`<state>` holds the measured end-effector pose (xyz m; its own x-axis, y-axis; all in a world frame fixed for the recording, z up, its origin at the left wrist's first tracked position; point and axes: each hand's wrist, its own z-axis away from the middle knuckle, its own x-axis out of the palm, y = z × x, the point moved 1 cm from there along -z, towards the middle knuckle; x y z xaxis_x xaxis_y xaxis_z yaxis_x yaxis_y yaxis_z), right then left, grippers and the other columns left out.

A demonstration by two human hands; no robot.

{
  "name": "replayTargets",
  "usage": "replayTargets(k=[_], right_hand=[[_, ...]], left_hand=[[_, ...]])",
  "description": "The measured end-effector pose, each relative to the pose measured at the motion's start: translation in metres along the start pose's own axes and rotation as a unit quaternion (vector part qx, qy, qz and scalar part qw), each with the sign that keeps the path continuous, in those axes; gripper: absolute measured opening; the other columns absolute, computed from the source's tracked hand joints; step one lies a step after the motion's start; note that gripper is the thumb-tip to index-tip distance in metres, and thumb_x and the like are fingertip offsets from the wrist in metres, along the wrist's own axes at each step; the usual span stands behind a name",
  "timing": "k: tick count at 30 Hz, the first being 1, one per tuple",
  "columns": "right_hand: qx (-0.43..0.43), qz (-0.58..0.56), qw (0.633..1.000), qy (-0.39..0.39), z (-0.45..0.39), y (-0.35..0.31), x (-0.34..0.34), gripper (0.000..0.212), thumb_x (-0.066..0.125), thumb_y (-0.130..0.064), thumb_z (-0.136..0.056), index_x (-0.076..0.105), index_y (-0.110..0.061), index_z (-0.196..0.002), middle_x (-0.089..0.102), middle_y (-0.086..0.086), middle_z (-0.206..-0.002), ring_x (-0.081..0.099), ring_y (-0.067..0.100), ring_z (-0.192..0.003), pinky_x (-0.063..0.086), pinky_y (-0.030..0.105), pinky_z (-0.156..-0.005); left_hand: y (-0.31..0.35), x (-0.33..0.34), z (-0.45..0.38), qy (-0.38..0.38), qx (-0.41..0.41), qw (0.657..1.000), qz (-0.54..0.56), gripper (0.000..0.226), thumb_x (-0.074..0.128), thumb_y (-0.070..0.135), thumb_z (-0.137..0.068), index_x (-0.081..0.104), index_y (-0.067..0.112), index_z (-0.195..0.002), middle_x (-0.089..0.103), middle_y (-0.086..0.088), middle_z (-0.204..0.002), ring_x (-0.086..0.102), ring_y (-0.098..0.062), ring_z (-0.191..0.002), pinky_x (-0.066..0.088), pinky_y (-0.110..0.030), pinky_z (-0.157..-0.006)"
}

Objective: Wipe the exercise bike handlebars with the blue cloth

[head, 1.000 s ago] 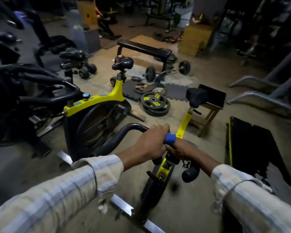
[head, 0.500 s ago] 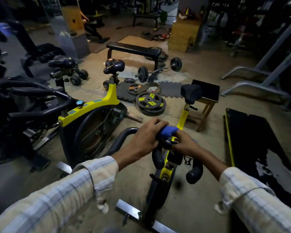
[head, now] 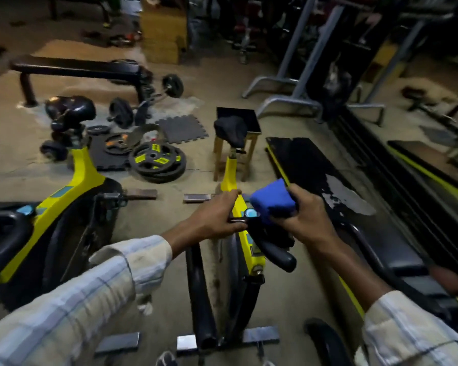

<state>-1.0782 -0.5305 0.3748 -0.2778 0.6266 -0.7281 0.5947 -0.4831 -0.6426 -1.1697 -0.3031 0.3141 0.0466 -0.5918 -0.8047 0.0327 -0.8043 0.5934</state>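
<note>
Right hand [head: 306, 215] has the blue cloth [head: 271, 200] bunched up in its fingers, held right over the middle of the bike's [head: 245, 233] handlebars [head: 275, 250], just above the little round knob on the yellow frame. Whether the cloth touches the bar underneath is hard to say, it's pretty blurry there. Left hand [head: 217, 216] is curled around the black bar just left of the frame, thumb underneath. Both sleeves are a pale checked shirt.

Past the hands you can see the bike's saddle [head: 230, 130], with a small wooden stool [head: 237, 143] behind it. A second yellow bike [head: 72, 186] stands off to the left, a stack of weight plates [head: 158, 161] lies on the floor between them, and a black bench [head: 77, 68] sits further back.
</note>
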Motion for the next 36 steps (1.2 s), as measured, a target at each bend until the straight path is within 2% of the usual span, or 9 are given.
replayTargets(k=[5,8,11,13,16,22,26,32,36], right_hand=[[0.048,0.14,0.987,-0.069,0.022,-0.029,0.022,0.044,0.071,-0.017,-0.083,0.041,-0.028,-0.112,0.068,0.01,-0.093,0.067,0.042,-0.09,0.05,0.047,-0.069],[0.094,0.179,0.973,-0.111,0.026,-0.048,0.037,0.064,0.061,-0.023,-0.089,0.038,-0.042,-0.146,0.073,0.012,-0.115,0.069,0.043,-0.104,0.058,0.049,-0.078],[0.121,0.198,0.961,-0.152,0.032,-0.065,0.05,0.023,0.056,-0.048,-0.08,0.056,-0.037,-0.1,0.064,0.003,-0.117,0.067,0.035,-0.108,0.055,0.042,-0.08],[0.13,0.22,0.953,-0.162,0.038,-0.07,0.063,0.027,0.059,-0.057,-0.079,0.059,-0.035,-0.093,0.057,0.006,-0.127,0.063,0.033,-0.112,0.049,0.038,-0.08],[0.121,0.291,0.943,-0.108,0.044,-0.069,0.076,0.045,0.064,-0.06,-0.09,0.063,-0.031,-0.124,0.054,0.008,-0.137,0.061,0.033,-0.116,0.049,0.042,-0.085],[0.121,0.306,0.941,-0.071,0.045,-0.07,0.079,0.04,0.062,-0.048,-0.093,0.06,-0.028,-0.127,0.059,0.008,-0.122,0.065,0.033,-0.101,0.043,0.039,-0.072],[0.139,0.286,0.947,-0.049,0.044,-0.074,0.078,0.063,0.06,-0.047,-0.09,0.047,-0.032,-0.149,0.062,0.004,-0.128,0.067,0.032,-0.1,0.056,0.044,-0.077],[0.278,0.17,0.943,0.075,0.036,-0.078,0.076,0.051,0.059,-0.058,-0.087,0.056,-0.031,-0.13,0.066,0.001,-0.115,0.066,0.028,-0.1,0.056,0.045,-0.084],[0.363,0.088,0.901,0.22,0.023,-0.085,0.07,0.024,0.069,-0.037,-0.095,0.06,-0.026,-0.115,0.068,-0.004,-0.1,0.065,0.02,-0.09,0.054,0.044,-0.08]], left_hand=[[-0.019,0.023,0.011,-0.091,0.046,0.98,-0.17,0.052,0.052,0.04,-0.106,0.042,0.018,-0.152,0.063,-0.014,-0.135,0.063,-0.039,-0.122,0.053,-0.048,-0.09],[-0.016,0.023,0.009,-0.086,0.06,0.972,-0.21,0.048,0.049,0.038,-0.107,0.042,0.017,-0.149,0.062,-0.014,-0.132,0.064,-0.039,-0.119,0.054,-0.048,-0.087],[-0.011,0.017,0.01,-0.099,0.054,0.973,-0.203,0.043,0.056,0.026,-0.103,0.052,0.013,-0.143,0.064,-0.016,-0.131,0.065,-0.04,-0.118,0.053,-0.047,-0.087],[-0.011,0.015,0.011,-0.112,0.054,0.974,-0.187,0.031,0.06,0.018,-0.097,0.064,0.011,-0.128,0.067,-0.016,-0.128,0.067,-0.04,-0.113,0.056,-0.047,-0.087],[-0.01,0.01,0.012,-0.113,0.06,0.976,-0.174,0.029,0.06,0.018,-0.097,0.066,0.011,-0.125,0.069,-0.017,-0.127,0.067,-0.041,-0.113,0.056,-0.048,-0.09],[-0.008,0.007,0.012,-0.106,0.072,0.982,-0.142,0.03,0.056,0.019,-0.101,0.064,0.005,-0.126,0.066,-0.021,-0.13,0.064,-0.042,-0.117,0.05,-0.044,-0.091],[-0.014,0.004,-0.004,-0.135,0.116,0.983,-0.032,0.024,0.05,0.012,-0.097,0.066,-0.003,-0.106,0.069,-0.025,-0.115,0.065,-0.041,-0.105,0.049,-0.039,-0.087],[-0.014,0.006,-0.062,-0.167,0.329,0.927,0.066,0.044,0.036,0.038,-0.109,0.062,0.011,-0.132,0.065,-0.011,-0.131,0.062,-0.026,-0.117,0.049,-0.035,-0.097],[-0.01,0.012,-0.119,-0.194,0.459,0.865,0.064,0.048,0.035,0.034,-0.114,0.047,0.019,-0.157,0.046,-0.005,-0.164,0.044,-0.019,-0.151,0.039,-0.031,-0.12]])
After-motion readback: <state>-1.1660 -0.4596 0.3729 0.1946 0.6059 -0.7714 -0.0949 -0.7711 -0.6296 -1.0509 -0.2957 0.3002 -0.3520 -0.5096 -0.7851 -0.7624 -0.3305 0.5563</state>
